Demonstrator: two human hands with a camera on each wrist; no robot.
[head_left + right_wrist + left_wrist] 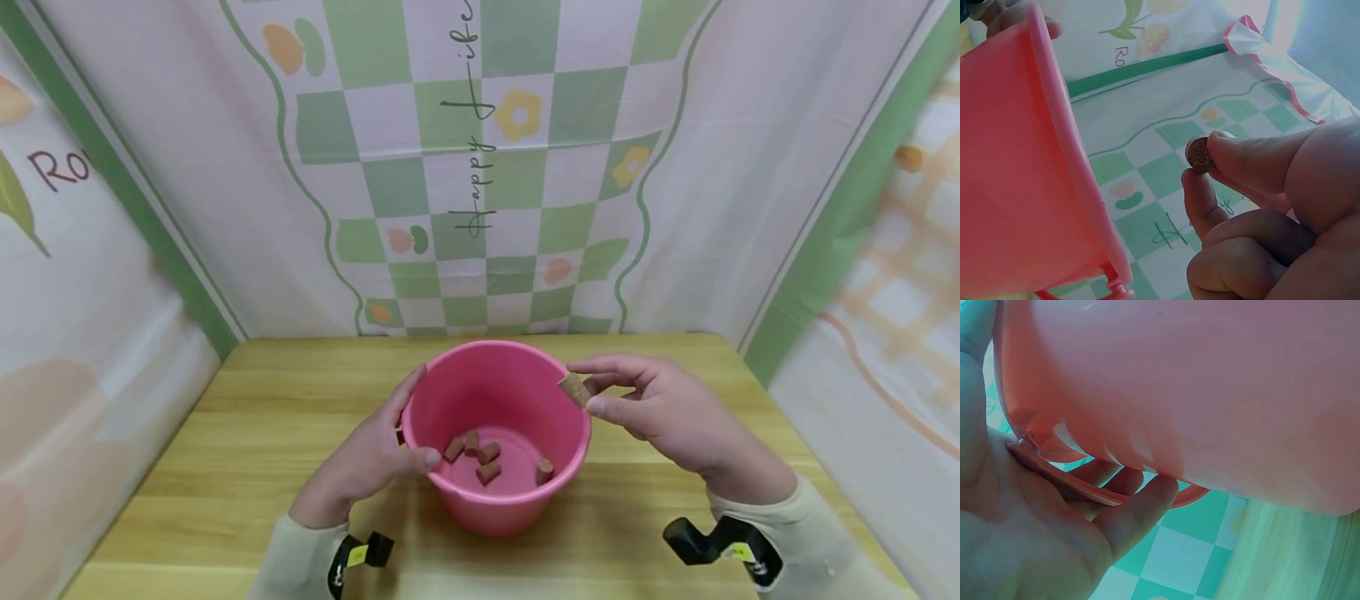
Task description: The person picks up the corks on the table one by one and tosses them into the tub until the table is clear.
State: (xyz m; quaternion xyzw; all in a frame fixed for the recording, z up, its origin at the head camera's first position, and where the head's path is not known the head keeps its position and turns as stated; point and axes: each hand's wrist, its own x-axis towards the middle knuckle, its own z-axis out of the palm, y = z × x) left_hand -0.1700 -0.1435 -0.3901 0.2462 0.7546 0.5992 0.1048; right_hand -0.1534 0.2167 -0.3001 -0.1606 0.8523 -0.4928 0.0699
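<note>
A pink plastic bucket [501,517] stands upright on the table. My left hand [378,454] holds its left side, the thumb over the rim and the fingers outside. In the left wrist view those fingers lie by the bucket's thin handle [1079,485]. At the right rim, my right hand [660,408] pinches a cork [575,389] between thumb and fingertips. The right wrist view shows the round end of that cork [1200,154] beside the bucket wall. Several reddish-looking corks, one of them a cork [544,472] standing apart at the right, are on the bucket's floor.
The wooden table [300,392] extends on both sides of the bucket. A checked green and white cloth [517,179] hangs behind it, with printed cloths at left and right. Each wrist wears a black strap with a camera mount [720,542].
</note>
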